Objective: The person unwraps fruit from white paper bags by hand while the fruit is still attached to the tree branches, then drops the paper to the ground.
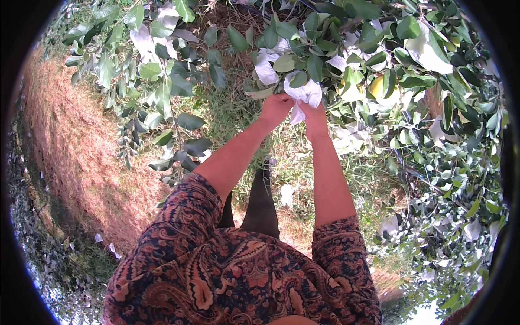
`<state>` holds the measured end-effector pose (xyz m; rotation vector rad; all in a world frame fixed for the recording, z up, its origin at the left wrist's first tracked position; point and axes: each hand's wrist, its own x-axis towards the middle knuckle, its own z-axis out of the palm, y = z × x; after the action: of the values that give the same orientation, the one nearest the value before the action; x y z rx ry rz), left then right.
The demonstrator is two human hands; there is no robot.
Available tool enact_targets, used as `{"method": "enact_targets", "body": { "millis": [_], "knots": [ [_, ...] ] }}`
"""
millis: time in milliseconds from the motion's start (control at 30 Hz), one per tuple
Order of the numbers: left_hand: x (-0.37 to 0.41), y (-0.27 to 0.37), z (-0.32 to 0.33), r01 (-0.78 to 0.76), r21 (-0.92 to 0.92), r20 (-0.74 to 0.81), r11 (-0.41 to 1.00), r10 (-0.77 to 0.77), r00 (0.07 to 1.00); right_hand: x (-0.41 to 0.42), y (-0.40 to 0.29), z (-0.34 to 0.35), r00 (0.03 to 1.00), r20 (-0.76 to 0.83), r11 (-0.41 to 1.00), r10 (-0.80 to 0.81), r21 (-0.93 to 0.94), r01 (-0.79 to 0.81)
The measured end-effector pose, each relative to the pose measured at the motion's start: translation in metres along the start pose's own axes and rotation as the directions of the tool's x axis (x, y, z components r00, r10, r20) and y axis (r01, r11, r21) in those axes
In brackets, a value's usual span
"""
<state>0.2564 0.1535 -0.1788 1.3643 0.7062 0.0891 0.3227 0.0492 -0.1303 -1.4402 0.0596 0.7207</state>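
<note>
A white fruit bag (pixel 309 93) hangs among the leaves of a fruit tree branch, partly covered by a green leaf. My left hand (pixel 278 107) is at the bag's left lower edge, its fingers closed at the bag. On the right side, my right hand (pixel 313 113) pinches the bag between thumb and fingers. A loose corner of the bag hangs down between the two hands. Whatever is inside the bag is hidden. Just left and above hangs another white bag (pixel 266 69).
Uncovered yellowish fruits (pixel 380 87) hang to the right. More white bags (pixel 428 48) hang in the foliage. A leafy branch (pixel 174 118) droops at the left. A white scrap (pixel 287 196) lies on the grass beside my legs. Dry ground (pixel 89 162) stretches left.
</note>
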Motion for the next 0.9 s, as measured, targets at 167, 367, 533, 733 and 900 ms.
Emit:
{"method": "enact_targets", "body": {
  "millis": [167,367,533,733,900],
  "knots": [
    [-0.016,0.005,-0.007,0.187,0.258,0.102,0.948,-0.219,0.970,0.007,0.022,-0.005,0.970,-0.214,0.938,0.114,-0.298,-0.176],
    [-0.034,0.012,-0.055,0.073,0.566,0.183,0.821,-0.211,0.960,-0.060,0.077,-0.085,0.956,-0.137,0.540,0.261,-0.800,-0.262],
    [-0.010,0.072,-0.093,-0.286,0.418,-0.106,0.862,0.359,0.927,-0.178,0.143,-0.172,0.423,-0.112,-0.148,0.899,-0.988,0.053],
    [0.049,0.085,-0.096,-0.468,0.630,0.104,0.620,0.530,0.842,-0.087,0.030,0.004,0.946,0.184,0.616,0.265,-0.787,-0.019],
    [0.068,0.094,-0.090,-0.428,0.779,0.264,0.458,0.379,0.887,0.015,-0.007,0.086,0.986,0.114,0.935,0.122,-0.346,-0.076]
  ]
}}
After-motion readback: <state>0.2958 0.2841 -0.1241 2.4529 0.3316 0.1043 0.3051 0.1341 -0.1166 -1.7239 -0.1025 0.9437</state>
